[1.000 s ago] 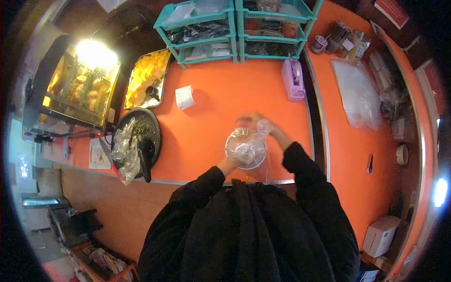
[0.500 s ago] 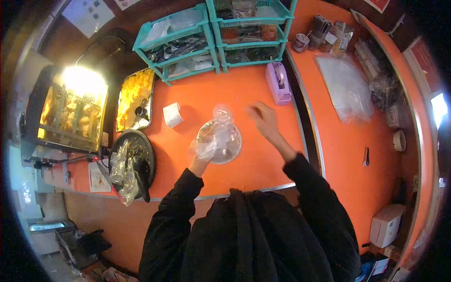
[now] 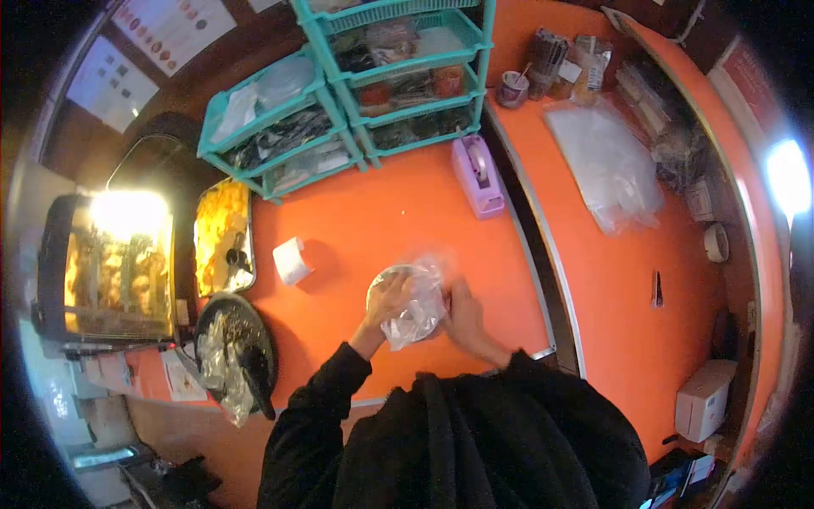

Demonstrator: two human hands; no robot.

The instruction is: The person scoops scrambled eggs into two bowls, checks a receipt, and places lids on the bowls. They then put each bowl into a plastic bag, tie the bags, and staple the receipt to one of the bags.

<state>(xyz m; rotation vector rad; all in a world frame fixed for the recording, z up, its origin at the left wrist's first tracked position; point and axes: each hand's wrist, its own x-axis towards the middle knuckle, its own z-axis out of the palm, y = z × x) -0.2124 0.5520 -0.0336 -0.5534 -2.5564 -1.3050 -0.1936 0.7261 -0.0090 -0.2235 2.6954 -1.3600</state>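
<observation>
A clear plastic bag [image 3: 417, 316] lies crumpled over a round, pale-rimmed bowl [image 3: 379, 276] on the orange counter [image 3: 365, 208]. My left hand [image 3: 386, 307] rests on the left part of the bowl and bag, fingers spread out over it. At the bag's right edge is my right hand [image 3: 462, 312], its fingers curled together on the plastic. The bag hides most of the bowl, and its contents cannot be made out.
A paper roll [image 3: 292, 261], a purple tape dispenser [image 3: 478, 176] and teal racks [image 3: 407, 59] stand beyond my hands. On the left are a foil-lined tray [image 3: 246, 276] of yellow food, a black pan [image 3: 270, 335] and a lit display case [image 3: 55, 276]. Plastic bags [image 3: 606, 161] lie on the right.
My right hand has come down and left to the bag. My left hand has moved onto the bowl, and the bag now covers the bowl's right side. The view has shifted.
</observation>
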